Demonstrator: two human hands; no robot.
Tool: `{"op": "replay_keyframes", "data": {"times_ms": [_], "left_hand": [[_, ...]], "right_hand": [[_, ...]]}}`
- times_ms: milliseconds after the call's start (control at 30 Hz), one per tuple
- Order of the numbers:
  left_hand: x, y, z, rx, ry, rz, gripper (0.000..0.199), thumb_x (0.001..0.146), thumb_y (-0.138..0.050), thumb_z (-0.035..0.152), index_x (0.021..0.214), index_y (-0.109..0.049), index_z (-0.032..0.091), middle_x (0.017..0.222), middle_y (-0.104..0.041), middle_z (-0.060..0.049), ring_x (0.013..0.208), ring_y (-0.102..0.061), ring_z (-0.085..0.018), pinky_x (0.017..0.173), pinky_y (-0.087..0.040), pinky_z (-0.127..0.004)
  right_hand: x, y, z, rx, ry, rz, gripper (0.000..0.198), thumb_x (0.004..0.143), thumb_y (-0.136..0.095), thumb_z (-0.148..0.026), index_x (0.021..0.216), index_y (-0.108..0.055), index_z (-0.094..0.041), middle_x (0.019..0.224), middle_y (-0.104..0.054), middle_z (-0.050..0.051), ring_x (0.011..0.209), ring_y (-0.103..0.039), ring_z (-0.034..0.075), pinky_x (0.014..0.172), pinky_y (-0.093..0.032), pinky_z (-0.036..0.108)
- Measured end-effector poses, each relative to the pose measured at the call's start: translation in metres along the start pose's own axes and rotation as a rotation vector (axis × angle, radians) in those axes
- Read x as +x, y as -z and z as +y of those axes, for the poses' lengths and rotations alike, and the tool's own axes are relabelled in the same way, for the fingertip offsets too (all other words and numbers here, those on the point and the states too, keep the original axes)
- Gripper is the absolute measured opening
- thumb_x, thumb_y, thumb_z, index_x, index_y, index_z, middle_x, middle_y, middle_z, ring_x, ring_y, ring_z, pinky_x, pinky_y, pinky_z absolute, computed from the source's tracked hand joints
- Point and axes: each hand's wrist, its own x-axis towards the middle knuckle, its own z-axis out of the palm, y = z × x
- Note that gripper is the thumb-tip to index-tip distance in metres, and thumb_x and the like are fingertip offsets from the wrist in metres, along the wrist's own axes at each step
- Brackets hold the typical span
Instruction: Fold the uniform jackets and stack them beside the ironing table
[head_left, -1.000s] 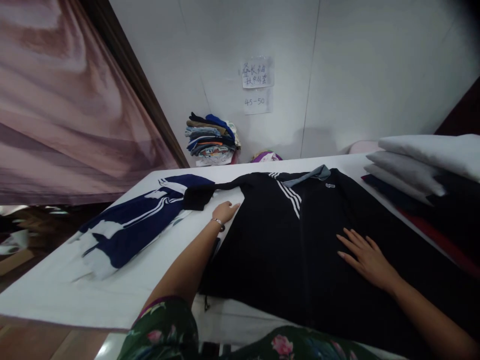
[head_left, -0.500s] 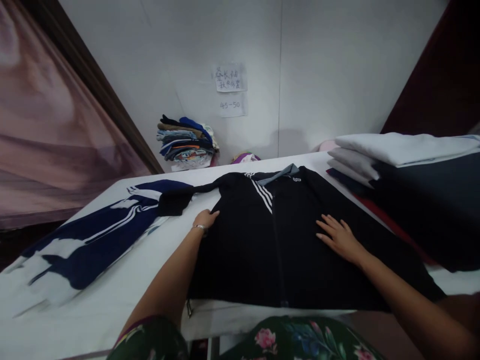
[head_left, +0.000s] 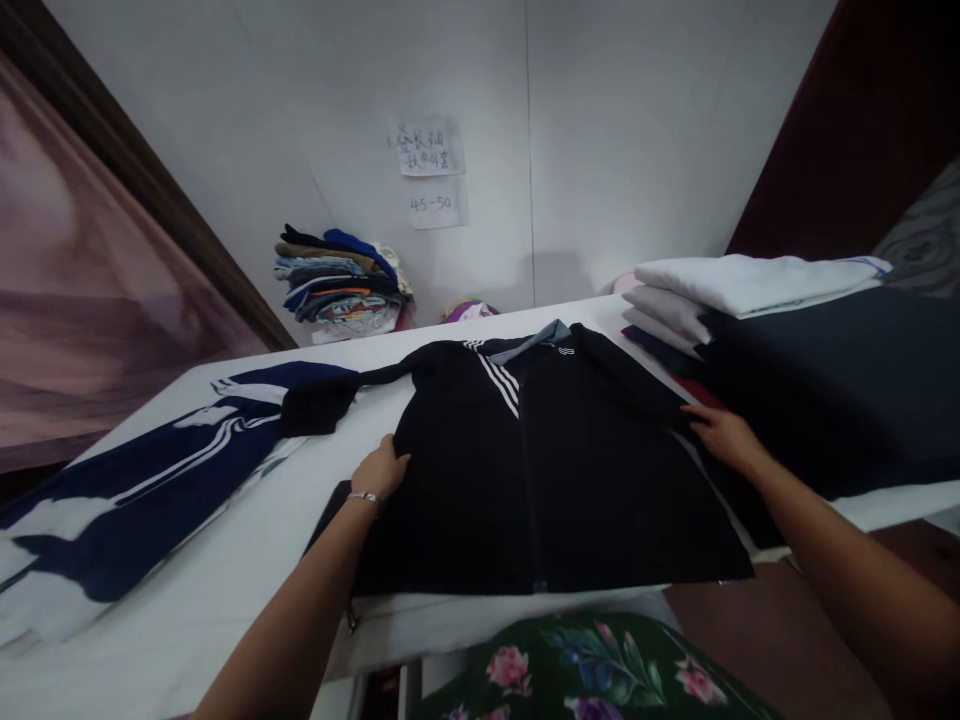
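Observation:
A black zip-up jacket (head_left: 480, 480) lies spread flat, front up, with white stripes on one shoulder and a grey inner collar. My left hand (head_left: 381, 468), a bracelet at its wrist, is closed on the jacket's left side edge below the armpit. On the other side, my right hand (head_left: 721, 435) pinches the sleeve (head_left: 630, 375) near its middle. That sleeve runs down along the jacket's right edge, its lower part beneath my forearm. The opposite sleeve stretches left over a navy garment with white stripes (head_left: 187, 480).
The white table (head_left: 247, 550) stands against a pale wall bearing two handwritten paper signs (head_left: 431, 145). A stack of folded clothes (head_left: 341, 280) sits at the back left. Folded white, grey and dark garments (head_left: 757, 285) are piled on the right. A pink curtain (head_left: 112, 280) hangs at the left.
My right hand has moved from lying flat on the jacket's front to gripping its right sleeve. A gap now shows between that sleeve and the body. My left hand keeps its edge; the view has shifted right.

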Motion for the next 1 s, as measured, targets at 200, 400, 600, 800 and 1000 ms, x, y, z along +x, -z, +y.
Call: {"op": "replay_keyframes", "data": {"times_ms": [200, 400, 600, 800, 1000], "left_hand": [[-0.009, -0.005, -0.001, 0.086, -0.111, 0.219, 0.051, 0.086, -0.046, 0.037, 0.131, -0.04, 0.013, 0.123, -0.056, -0.018, 0.108, -0.057, -0.031, 0.082, -0.048, -0.041], [-0.015, -0.011, 0.034, 0.107, -0.49, 0.442, 0.04, 0.082, -0.045, 0.015, 0.121, -0.056, 0.013, 0.132, -0.051, -0.013, 0.123, -0.046, -0.024, 0.102, -0.037, -0.035], [-0.007, -0.001, 0.093, 0.073, -0.662, 0.463, 0.037, 0.084, -0.043, 0.015, 0.117, -0.06, 0.019, 0.126, -0.058, -0.009, 0.124, -0.045, -0.024, 0.107, -0.027, -0.044], [0.024, -0.041, 0.093, 0.089, -0.561, 0.206, 0.057, 0.091, -0.037, 0.051, 0.135, -0.044, 0.017, 0.146, -0.037, -0.01, 0.137, -0.027, -0.028, 0.11, -0.019, -0.049], [0.036, -0.059, 0.081, 0.043, -0.532, 0.157, 0.062, 0.091, -0.031, 0.057, 0.14, -0.038, 0.02, 0.15, -0.03, -0.007, 0.14, -0.02, -0.025, 0.112, -0.016, -0.048]], "right_hand": [[0.018, 0.01, 0.013, -0.144, 0.063, 0.08, 0.045, 0.081, -0.046, -0.024, 0.122, -0.061, -0.015, 0.109, -0.068, 0.012, 0.093, -0.066, 0.028, 0.084, -0.051, 0.039], [0.017, -0.015, -0.018, -0.155, 0.457, 0.137, 0.041, 0.08, -0.049, -0.03, 0.117, -0.064, -0.017, 0.13, -0.056, 0.011, 0.12, -0.051, 0.027, 0.104, -0.039, 0.042], [0.044, -0.036, -0.124, 0.224, 0.607, -0.089, 0.037, 0.082, -0.051, -0.027, 0.117, -0.064, -0.024, 0.117, -0.065, 0.005, 0.11, -0.059, 0.023, 0.099, -0.044, 0.04], [0.098, -0.079, -0.216, 0.575, 0.291, -0.332, 0.059, 0.078, -0.052, -0.009, 0.135, -0.047, -0.021, 0.119, -0.062, 0.009, 0.096, -0.063, 0.019, 0.082, -0.054, 0.032], [0.16, -0.12, -0.257, 0.615, 0.127, -0.382, 0.075, 0.074, -0.055, -0.007, 0.143, -0.033, -0.025, 0.121, -0.059, 0.012, 0.078, -0.066, 0.016, 0.056, -0.055, 0.023]]}}
